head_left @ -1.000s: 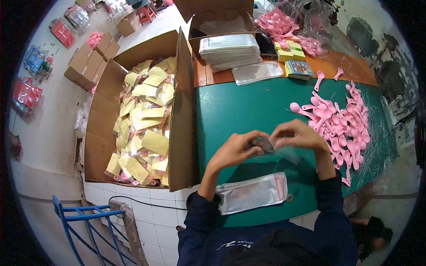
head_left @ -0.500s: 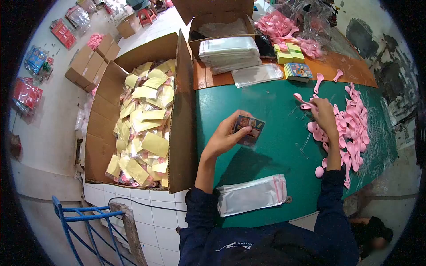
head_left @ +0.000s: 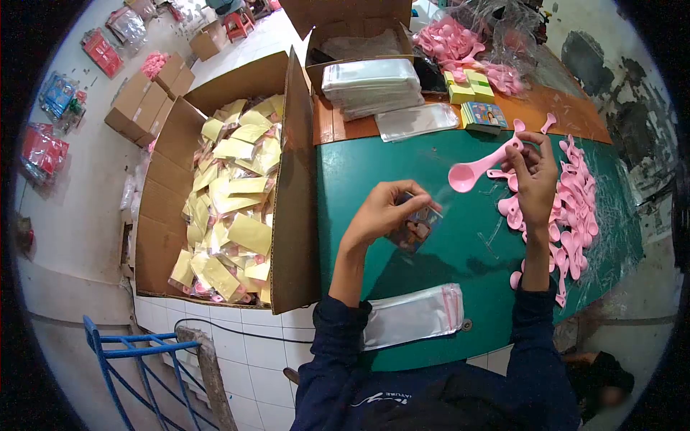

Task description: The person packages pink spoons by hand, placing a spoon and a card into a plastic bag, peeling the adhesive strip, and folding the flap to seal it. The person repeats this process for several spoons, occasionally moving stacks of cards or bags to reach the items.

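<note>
1. Raised from the pink heap since the earlier frame, the right hand (head_left: 532, 172) has brought a spoon (head_left: 468, 175) up and across, its bowl now towards the left hand (head_left: 392, 210). The left hand has also shifted, and the card it holds now hangs lower.
2. Right hand: fingers closed in a pinch on the handle of that spoon, bowl end pointing left, near the left hand but apart from it.
3. Left hand: thumb and fingers gripping a printed card (head_left: 415, 231) in what looks like a clear sleeve, tilted over the green surface (head_left: 359, 172).
4. Just beside the right forearm lies the heap of pink spoons (head_left: 575, 215), with a lone spoon (head_left: 549, 123) beyond it.
5. Close to the person's body, a stack of clear bags (head_left: 413, 317) lies flat, a pinkish strip along its right end.
6. Across the far side, on the orange-brown part, sit a tall pile of clear bags (head_left: 374, 85), a flatter pile (head_left: 417, 121), a stack of printed cards (head_left: 484, 117) and yellow bundles (head_left: 471, 87).
7. Over on the left, a big open carton (head_left: 298, 187) holds many bagged packets (head_left: 251, 231), pale yellow showing.
</note>
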{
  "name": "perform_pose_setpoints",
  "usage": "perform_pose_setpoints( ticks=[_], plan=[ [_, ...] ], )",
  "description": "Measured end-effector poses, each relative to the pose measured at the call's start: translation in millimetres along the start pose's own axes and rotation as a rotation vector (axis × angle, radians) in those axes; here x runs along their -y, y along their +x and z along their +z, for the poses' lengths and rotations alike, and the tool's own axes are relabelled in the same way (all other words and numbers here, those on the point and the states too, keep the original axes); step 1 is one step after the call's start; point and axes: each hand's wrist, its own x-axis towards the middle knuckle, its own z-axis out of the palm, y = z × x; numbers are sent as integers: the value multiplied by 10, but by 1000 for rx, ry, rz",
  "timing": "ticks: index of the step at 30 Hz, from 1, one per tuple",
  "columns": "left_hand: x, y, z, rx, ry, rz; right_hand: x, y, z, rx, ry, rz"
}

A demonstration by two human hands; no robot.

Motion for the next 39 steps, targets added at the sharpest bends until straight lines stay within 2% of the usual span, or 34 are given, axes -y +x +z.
perform_pose_setpoints(
  ticks=[3,6,9,15,21,24,27,30,33,36,39],
  plan=[
    [25,-1,-15,70,168,-37,18,-47,68,-76,70,-72],
    [-4,-9,0,64,193,-134,46,-75,83,-56,114,-101],
    [82,16,-22,57,181,-93,52,-112,104,-20,145,-139],
    [-125,-41,53,35,151,-208,68,-159,175,126,74,-130],
    [-116,-29,92,33,172,-142,0,-197,254,250,45,-18],
    [51,11,47,26,149,-77,-54,-187,280,148,60,-5],
    [66,-4,64,31,-80,-31,-39,-147,238,43,116,9],
    [-60,-31,28,47,114,-185,-26,-155,222,150,113,15],
    [40,27,46,142,48,-109,-108,-185,251,276,85,-3],
    [100,34,60,137,20,-116,-83,-220,318,269,83,23],
    [149,52,54,109,21,-69,-121,-198,316,235,78,-94]
  ],
)
